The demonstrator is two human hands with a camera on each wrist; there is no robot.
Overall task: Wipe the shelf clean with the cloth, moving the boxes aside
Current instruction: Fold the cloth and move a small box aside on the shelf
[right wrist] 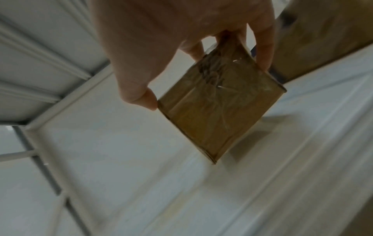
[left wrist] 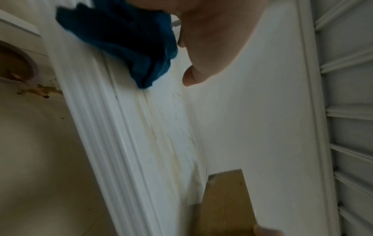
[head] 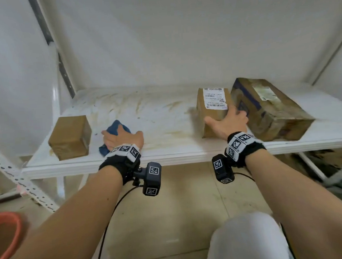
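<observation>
A white shelf (head: 161,118) streaked with brown stains carries three cardboard boxes. My left hand (head: 123,138) lies on a crumpled blue cloth (head: 117,125) near the shelf's front left; the cloth (left wrist: 129,41) bunches under my palm in the left wrist view. My right hand (head: 228,122) grips the middle box (head: 212,107), the one with a white shipping label, thumb on its left side and fingers over its right. In the right wrist view that box (right wrist: 220,108) hangs tilted above the shelf. A small plain box (head: 70,137) stands at the left end.
A large worn box (head: 270,108) with blue print sits at the right end, close beside the held box. White shelf uprights (head: 56,107) stand at the left. An orange basin rim (head: 11,232) lies on the floor at lower left. Clutter sits under the shelf at right.
</observation>
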